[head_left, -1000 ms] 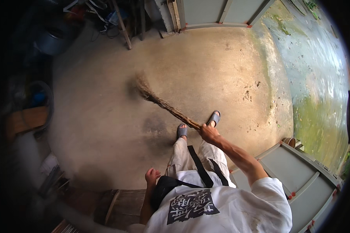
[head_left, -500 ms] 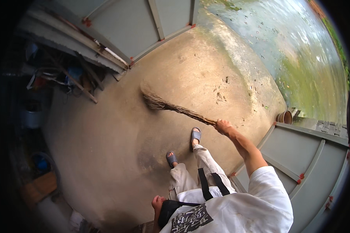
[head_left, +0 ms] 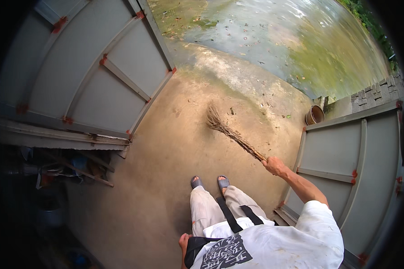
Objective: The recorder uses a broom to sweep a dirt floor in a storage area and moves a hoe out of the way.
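A long twig broom [head_left: 235, 136] is gripped at its thin end in my right hand [head_left: 275, 166], fingers wrapped round the handle. Its brown bristle end spreads out over the concrete floor ahead of my feet, pointing away and to the left. Low at my left side, my left hand [head_left: 184, 240] hangs beside a black bag [head_left: 201, 245]. Only part of that hand shows, and its fingers are mostly hidden. Specks of dirt and leaves [head_left: 231, 110] lie beyond the broom head.
Grey metal door panels stand open at the left [head_left: 121, 76] and right [head_left: 330, 166]. A brown pot [head_left: 315, 115] sits by the right door. Dim clutter with wooden poles [head_left: 83, 168] fills the left side. Wet, greenish ground [head_left: 265, 40] extends past the doorway.
The view has turned to the left. My rear foot has come up level with the other. The broom's head now lies farther out toward the doorway, still held in my right hand.
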### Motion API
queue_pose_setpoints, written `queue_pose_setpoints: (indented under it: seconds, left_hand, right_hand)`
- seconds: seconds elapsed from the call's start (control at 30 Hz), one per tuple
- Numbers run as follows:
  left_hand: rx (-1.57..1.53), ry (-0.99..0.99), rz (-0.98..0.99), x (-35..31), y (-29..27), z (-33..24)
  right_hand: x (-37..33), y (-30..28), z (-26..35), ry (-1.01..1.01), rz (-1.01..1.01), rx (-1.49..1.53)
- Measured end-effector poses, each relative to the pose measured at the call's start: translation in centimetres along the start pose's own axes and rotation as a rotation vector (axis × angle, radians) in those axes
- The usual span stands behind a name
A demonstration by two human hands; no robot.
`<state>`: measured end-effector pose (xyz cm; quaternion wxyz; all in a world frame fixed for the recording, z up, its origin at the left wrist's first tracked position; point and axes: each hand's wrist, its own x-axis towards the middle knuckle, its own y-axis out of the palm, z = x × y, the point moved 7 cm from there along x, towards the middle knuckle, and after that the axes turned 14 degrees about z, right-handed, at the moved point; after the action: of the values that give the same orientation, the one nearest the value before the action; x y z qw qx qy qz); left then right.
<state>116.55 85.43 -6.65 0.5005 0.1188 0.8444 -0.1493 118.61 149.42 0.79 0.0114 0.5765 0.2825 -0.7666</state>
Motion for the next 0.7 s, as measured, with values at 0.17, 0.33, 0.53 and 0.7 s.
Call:
queue_pose_setpoints:
  seconds: [0.17,0.33,0.53,0.7]
  left_hand:
    - [0.070,0.096,0.175,7.3,-1.2,-5.5]
    - [0.205,0.072,0.199,10.9,-0.9,-17.1]
    - [0.167,0.031,0.103,13.7,-4.6,-28.2]
    - [0.133,-0.030,0.123,18.3,-5.0,-35.2]
  right_hand:
    - [3.6,2.6,12.9,-0.282,-0.057,-0.125]
    - [10.9,3.6,25.7,-0.355,0.053,-0.210]
    - [14.5,-5.0,22.5,-0.159,0.009,-0.292]
    - [13.9,-12.8,14.2,0.151,-0.051,-0.118]
